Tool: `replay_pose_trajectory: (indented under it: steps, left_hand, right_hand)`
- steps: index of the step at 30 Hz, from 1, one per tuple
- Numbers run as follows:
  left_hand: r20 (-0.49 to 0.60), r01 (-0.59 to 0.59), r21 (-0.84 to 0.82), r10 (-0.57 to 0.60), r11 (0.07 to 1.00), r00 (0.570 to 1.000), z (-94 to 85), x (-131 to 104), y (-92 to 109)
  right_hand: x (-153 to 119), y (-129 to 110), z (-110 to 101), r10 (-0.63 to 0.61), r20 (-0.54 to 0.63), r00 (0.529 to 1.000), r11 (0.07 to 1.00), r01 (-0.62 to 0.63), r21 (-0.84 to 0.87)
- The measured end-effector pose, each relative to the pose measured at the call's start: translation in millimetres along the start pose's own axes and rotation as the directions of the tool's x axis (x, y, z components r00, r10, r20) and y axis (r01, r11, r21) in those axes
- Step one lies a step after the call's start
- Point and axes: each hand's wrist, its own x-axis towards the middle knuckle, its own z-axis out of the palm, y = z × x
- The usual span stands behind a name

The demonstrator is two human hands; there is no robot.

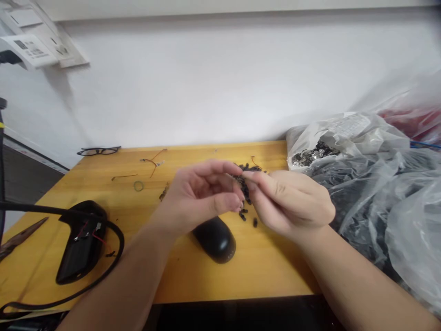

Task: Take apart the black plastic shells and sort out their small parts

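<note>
My left hand (203, 195) is raised over the middle of the wooden table (213, 282), its fingers curled toward the thumb around something too small to make out. Close against its fingertips, my right hand (289, 200) is closed in a pinch, and what it grips is hidden. Below my left hand lies a smooth black rounded object (217, 241). Small black parts (246, 170) are heaped behind the fingertips, partly covered by my hands, with a loose black piece (255, 222) nearer the front.
Clear bags (365, 184) crowd the right side, one open with small metal parts (315, 154). On the left are a black shell (82, 243) with wires, a black cable (121, 241) and pliers (24, 236). Glasses (99, 151) and thin wires (153, 163) lie at the back.
</note>
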Motion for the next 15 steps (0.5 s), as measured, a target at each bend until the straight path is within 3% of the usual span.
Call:
replay_pose_trajectory:
  steps: [6,11,15]
  left_hand:
    - [-0.124,-0.009,0.216,0.037,0.976,0.992,1.7,-1,0]
    - [-0.298,0.049,0.383,0.073,0.922,0.952,6.2,-1,0]
    - [-0.327,0.065,0.417,0.083,0.907,0.941,11.2,1,2]
  right_hand:
    - [0,-2,0,0.022,-0.014,1.0,1.0,-0.022,-0.004]
    - [-1,-2,0,0.005,0.042,0.999,1.0,-0.005,-0.008]
    - [-2,0,1,-0.016,0.042,0.999,1.0,0.015,0.014]
